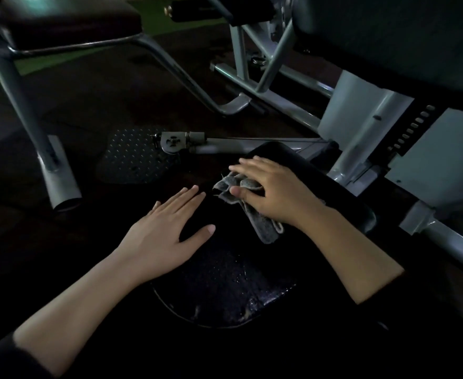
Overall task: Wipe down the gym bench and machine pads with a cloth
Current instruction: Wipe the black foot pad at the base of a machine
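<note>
The right hand (272,191) presses a crumpled grey cloth (248,207) onto the black seat pad (224,283), fingers loosely curled over it. At its eight o'clock, the left hand (167,232) lies flat on the pad, fingers straight, holding nothing.

Right hand (268,192) on cloth (255,214)

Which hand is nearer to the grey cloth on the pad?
Right. The right hand lies on top of the grey cloth, pressing it to the black pad. The left hand rests flat on the pad, apart from the cloth.
</note>
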Demonstrator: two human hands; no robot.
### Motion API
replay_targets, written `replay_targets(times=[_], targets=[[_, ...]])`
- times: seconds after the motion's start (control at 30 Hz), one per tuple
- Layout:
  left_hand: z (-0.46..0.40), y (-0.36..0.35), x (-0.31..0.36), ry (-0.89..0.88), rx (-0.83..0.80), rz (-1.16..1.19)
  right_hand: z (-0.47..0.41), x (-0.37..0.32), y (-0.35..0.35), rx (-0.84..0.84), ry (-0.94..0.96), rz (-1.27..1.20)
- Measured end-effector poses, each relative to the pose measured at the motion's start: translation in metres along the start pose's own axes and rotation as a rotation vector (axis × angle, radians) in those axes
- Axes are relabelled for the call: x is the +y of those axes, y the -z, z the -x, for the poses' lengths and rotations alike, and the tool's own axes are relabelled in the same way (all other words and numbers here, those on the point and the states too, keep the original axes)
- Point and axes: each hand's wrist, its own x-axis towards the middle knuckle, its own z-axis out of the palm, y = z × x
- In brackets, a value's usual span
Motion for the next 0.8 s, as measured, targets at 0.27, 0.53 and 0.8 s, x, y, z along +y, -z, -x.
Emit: replay_targets(times=[0.27, 0.53, 0.8], targets=[[0.004, -0.008, 0.001, -0.014, 0.052, -0.016, 0.019, 0.012, -0.011, 0.022, -0.024, 0.093], [0.004, -0.009, 0.000, -0.018, 0.056, -0.011, -0.058, -0.013, -0.021, -0.038, -0.056, 0.095], [0.005, -0.010, -0.002, -0.028, 0.072, -0.001, 0.012, -0.007, -0.033, 0.093, 0.173, 0.094]])
